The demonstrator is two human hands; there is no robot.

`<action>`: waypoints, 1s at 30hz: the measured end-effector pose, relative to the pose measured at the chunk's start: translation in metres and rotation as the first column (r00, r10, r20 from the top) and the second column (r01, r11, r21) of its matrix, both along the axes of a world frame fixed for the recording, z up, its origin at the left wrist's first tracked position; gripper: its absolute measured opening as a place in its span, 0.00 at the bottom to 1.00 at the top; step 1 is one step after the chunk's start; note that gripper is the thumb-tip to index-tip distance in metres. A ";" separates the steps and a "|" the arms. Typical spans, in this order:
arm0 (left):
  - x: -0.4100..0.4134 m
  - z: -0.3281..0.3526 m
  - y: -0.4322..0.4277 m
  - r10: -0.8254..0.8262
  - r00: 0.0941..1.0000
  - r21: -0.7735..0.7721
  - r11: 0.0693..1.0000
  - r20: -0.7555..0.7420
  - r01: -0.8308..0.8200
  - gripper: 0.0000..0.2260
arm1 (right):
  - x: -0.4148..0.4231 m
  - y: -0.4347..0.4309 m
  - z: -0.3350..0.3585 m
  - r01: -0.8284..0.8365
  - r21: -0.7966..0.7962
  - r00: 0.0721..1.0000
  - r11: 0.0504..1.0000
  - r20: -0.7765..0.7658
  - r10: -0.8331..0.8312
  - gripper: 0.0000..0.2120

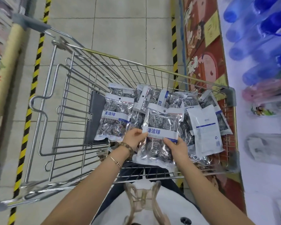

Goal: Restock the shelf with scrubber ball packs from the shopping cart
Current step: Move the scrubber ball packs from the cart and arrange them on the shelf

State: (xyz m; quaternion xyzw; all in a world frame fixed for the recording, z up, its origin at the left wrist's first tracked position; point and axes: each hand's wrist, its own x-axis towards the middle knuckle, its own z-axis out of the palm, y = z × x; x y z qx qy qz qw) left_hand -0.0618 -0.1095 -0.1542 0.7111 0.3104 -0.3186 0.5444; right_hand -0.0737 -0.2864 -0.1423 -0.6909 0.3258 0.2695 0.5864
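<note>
Scrubber ball packs lie in a heap in the shopping cart, all at its right end. Just left of the heap stands a grey flap. At the left edge of the heap a face-up pack shows blue writing. Just right of it, the person's left grip, with bracelets on the wrist, pinches the left edge of the held pack, thumb on top. The right grip pinches the same pack's right edge. So both are clamped on it, and it sits on top of the heap by the cart's near rim. Further right a white pack lies back side up. Right of the cart, blue bottles lie on a shelf.
</note>
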 end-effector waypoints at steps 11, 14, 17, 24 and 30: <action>-0.010 -0.067 0.023 -0.636 0.725 0.589 0.489 -0.263 0.643 0.12 | -0.023 -0.032 0.001 0.092 -0.225 0.994 0.970 0.077 -0.076 0.15; -0.006 -0.074 0.019 -0.647 0.692 0.616 0.412 -0.322 0.671 0.15 | -0.029 -0.030 0.003 0.098 -0.258 0.993 0.961 0.086 -0.078 0.14; -0.008 -0.076 0.019 -0.659 0.679 0.610 0.403 -0.324 0.682 0.17 | -0.031 -0.026 0.004 0.111 -0.278 0.992 0.954 0.080 -0.093 0.15; 0.000 -0.051 0.021 -0.436 0.895 0.466 0.775 -0.098 0.428 0.25 | -0.031 -0.018 0.008 0.235 -0.267 0.970 0.935 0.124 -0.208 0.16; 0.022 -0.025 0.019 -0.256 0.961 0.337 0.918 0.108 0.207 0.19 | -0.034 -0.024 0.019 0.355 -0.236 0.932 0.904 0.162 -0.324 0.18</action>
